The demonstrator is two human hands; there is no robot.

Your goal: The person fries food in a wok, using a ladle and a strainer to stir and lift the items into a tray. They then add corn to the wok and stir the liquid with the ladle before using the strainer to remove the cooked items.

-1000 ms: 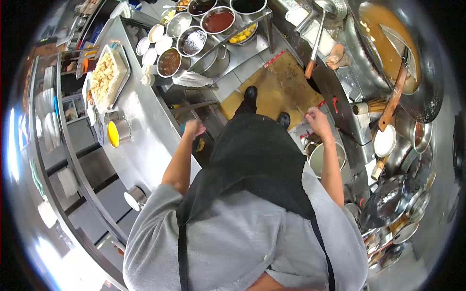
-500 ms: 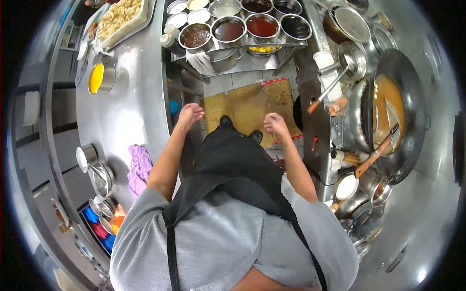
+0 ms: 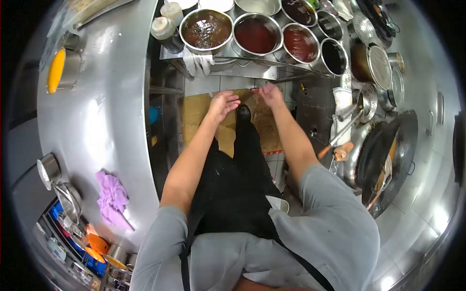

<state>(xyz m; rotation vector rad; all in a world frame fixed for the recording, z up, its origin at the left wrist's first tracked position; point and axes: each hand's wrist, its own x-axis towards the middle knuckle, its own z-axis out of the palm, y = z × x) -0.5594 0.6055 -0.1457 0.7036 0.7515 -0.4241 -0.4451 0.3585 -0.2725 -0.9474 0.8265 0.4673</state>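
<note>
My left hand point(image 3: 224, 105) hangs in the air over the brown floor mat point(image 3: 199, 116), empty, with its fingers stretched out. To its right, my right hand point(image 3: 270, 94) is raised at about the same height, loosely open and holding nothing I can see; its fingertips are a little blurred. Beyond both hands is a rack of metal pots. The nearest ones are a pot of brown sauce point(image 3: 206, 31), a pot of dark red sauce point(image 3: 257, 35), a pot of red liquid point(image 3: 300, 43) and a pot of black liquid point(image 3: 333, 57). Neither hand touches them.
A steel counter point(image 3: 116, 97) runs along the left, bearing a purple cloth point(image 3: 111, 199) and a pot of yellow liquid point(image 3: 57, 71). Squeeze bottles point(image 3: 165, 30) and a white cloth point(image 3: 198, 62) are at the rack's left corner. On the right stand a large wok point(image 3: 405, 150) and a strainer point(image 3: 368, 101).
I have stepped forward, and the sauce pots appear nearer and larger. Both hands sit farther forward and closer together. The wok and purple cloth have shifted back in view.
</note>
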